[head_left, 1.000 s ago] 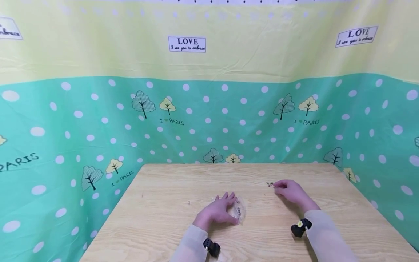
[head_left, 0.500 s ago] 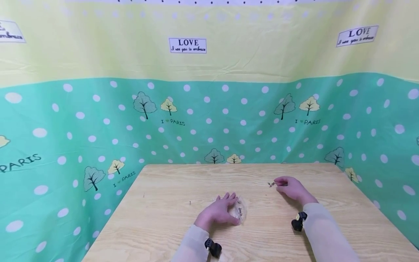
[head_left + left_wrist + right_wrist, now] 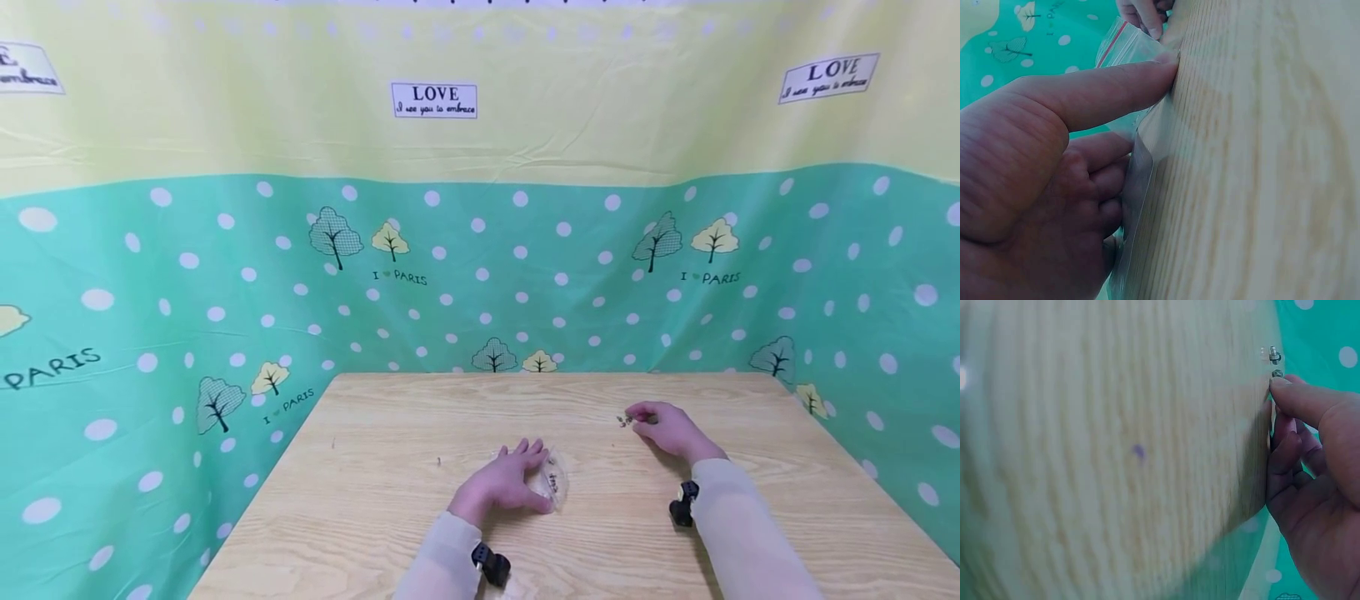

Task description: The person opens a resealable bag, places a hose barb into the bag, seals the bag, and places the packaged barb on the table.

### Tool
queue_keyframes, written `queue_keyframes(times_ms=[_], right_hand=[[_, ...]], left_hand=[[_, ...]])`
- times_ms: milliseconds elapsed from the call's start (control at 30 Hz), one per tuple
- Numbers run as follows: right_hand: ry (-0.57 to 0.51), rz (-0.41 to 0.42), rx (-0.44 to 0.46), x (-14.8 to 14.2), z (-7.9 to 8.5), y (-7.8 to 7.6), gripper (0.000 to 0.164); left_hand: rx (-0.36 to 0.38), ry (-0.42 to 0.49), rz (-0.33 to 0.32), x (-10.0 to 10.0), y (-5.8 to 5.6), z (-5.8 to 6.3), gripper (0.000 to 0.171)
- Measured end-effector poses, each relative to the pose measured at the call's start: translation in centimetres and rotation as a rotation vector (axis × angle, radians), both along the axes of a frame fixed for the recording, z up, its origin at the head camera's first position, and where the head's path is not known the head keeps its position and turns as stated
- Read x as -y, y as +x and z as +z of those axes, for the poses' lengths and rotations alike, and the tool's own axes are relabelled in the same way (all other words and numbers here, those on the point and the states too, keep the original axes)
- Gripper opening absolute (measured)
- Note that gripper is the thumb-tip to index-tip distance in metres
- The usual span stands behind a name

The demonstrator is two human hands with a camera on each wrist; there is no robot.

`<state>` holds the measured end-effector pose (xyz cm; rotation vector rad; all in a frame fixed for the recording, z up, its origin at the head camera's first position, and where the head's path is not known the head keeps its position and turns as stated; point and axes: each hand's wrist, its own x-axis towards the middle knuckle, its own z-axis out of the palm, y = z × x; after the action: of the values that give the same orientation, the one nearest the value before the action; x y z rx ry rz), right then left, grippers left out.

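Observation:
My left hand (image 3: 501, 483) lies with spread fingers on a clear zip bag (image 3: 555, 479); small dark pieces show inside it. In the left wrist view, the thumb (image 3: 1116, 94) stretches across the bag, whose mouth with a red line (image 3: 1112, 44) stands up off the table. Farther back on the right, my right hand (image 3: 675, 429) is at a small cluster of metal parts (image 3: 622, 421). In the right wrist view, its thumb and finger tips close on a small metal part (image 3: 1277, 373), with another metal part (image 3: 1274, 355) just beyond. Their exact kind is too small to tell.
The wooden table (image 3: 360, 500) carries a tiny piece (image 3: 439, 461) left of my left hand and a speck (image 3: 612, 445) below the cluster. Clear plastic (image 3: 517, 587) shows at the bottom edge. A green and yellow printed curtain (image 3: 480, 250) surrounds the back and sides.
My right hand has shifted slightly and stays at the metal parts; its forearm has turned a little. My left hand keeps its place on the bag. The whole view has drifted slightly.

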<state>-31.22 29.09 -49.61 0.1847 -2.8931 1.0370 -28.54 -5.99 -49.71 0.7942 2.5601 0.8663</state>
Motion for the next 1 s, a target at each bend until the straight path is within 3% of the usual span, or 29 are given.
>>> queue_keyframes(times_ms=[367,767,1000], right_hand=[[0.037,-0.024,-0.005,-0.15,-0.39,-0.18,0.017],[0.026,-0.078,0.060,0.04,0.07,0.19,0.014],[0.038,-0.069,0.061,0.22,0.38,0.38,0.014]], left_hand=[[0.010,0.014,-0.004,0.09,-0.03,0.19,0.090],[0.011,0.011,0.002,0.05,0.06,0.41,0.091],[0.022,0.024,0.007,0.04,0.28,0.54,0.089]])
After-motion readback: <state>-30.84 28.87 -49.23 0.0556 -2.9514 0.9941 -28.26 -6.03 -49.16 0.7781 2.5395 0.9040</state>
